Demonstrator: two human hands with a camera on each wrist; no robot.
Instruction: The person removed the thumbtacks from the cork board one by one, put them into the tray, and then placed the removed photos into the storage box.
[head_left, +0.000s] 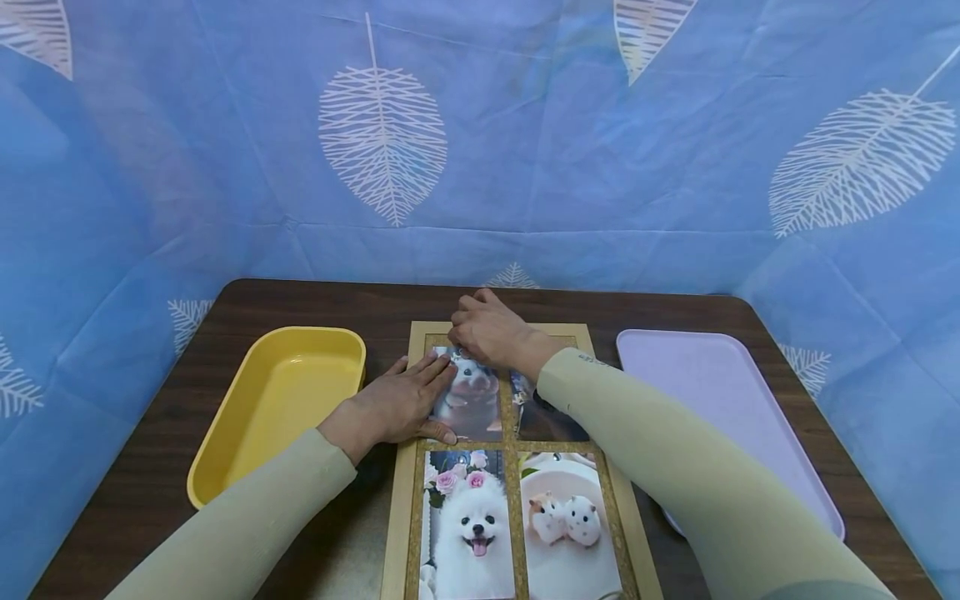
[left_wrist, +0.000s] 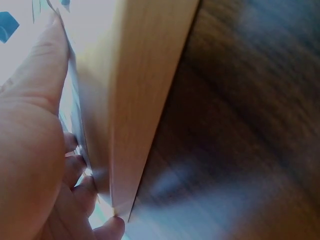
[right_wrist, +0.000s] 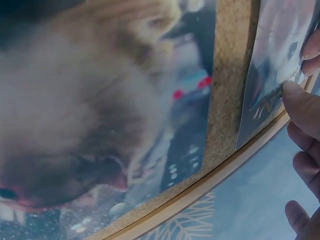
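Observation:
A cork board (head_left: pixel 510 400) in a pale wooden frame (head_left: pixel 401 517) lies on the table. My left hand (head_left: pixel 397 400) rests on its upper left side, fingers extended over a photo of a small furry animal (head_left: pixel 472 400) and thumb on its lower edge. In the left wrist view that hand (left_wrist: pixel 35 150) lies along the frame's side (left_wrist: pixel 145 75). My right hand (head_left: pixel 495 333) bends over the photo's top edge. In the right wrist view, its thumb (right_wrist: pixel 300 102) touches the photo (right_wrist: pixel 270 70) near the frame; I cannot tell whether something small is under it.
Lower on the board are a white dog photo (head_left: pixel 480 533) and a hamster photo (head_left: pixel 570 525). A cat photo (right_wrist: pixel 100 100) sits at upper right, partly behind my right forearm. A yellow tray (head_left: pixel 277 408) stands left, a lilac tray (head_left: pixel 705 392) right. Blue leaf-patterned cloth (head_left: pixel 525 150) hangs behind.

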